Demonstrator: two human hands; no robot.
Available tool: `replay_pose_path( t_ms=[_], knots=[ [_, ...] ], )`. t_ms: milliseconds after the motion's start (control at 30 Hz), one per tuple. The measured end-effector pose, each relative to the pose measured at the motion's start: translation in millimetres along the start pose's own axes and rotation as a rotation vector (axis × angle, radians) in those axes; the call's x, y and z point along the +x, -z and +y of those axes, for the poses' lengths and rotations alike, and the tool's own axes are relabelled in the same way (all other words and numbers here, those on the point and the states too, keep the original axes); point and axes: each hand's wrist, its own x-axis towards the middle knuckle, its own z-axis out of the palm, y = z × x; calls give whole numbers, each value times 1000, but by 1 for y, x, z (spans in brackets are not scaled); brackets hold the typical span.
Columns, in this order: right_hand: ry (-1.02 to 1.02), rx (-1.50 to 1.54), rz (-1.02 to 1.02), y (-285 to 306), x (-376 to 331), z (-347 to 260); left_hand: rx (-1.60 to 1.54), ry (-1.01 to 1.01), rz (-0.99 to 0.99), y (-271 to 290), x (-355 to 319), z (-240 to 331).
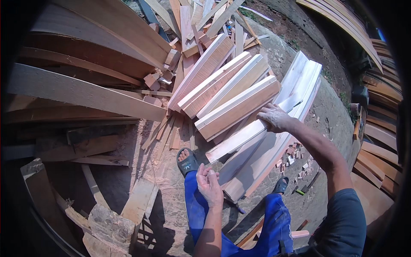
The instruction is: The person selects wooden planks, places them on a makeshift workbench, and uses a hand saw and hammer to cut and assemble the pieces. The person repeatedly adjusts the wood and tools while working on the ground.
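A: What's nearest?

B: The left hand (pixel 209 184), empty, fingers loosely curled, hovering above the near end of a pale plank (pixel 252 165).

A: And the right hand (pixel 275 118)?

B: Farther out, palm down, fingers gripping a plank (pixel 239 137) atop the sloping stack.

A: How far along does it look?

B: I'd judge partway: several boards (pixel 222 85) lie fanned side by side beyond, while rough slabs (pixel 85 92) and offcuts (pixel 295 156) wait unsorted around them.

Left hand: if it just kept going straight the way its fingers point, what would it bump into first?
Probably the near end of the pale plank that the right hand presses on. The left hand points up toward it, though depth is hard to judge.
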Motion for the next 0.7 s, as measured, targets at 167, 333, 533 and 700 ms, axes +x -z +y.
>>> replay_pose_path(
  t_ms=[167, 333, 533, 700],
  knots=[
    [39, -110, -46, -62, 0, 29, -52, 50, -8, -3, 1, -2],
    [-8, 130, 126, -23, 120, -60, -86, 86, 30, 4, 14, 1],
    [-165, 161, -28, -65, 242, -98, -95, 143, 23, 9, 22, 13],
    [113, 6, 111, -119, 154, -107, -178, 187, 16, 7, 17, 5]
  ],
)
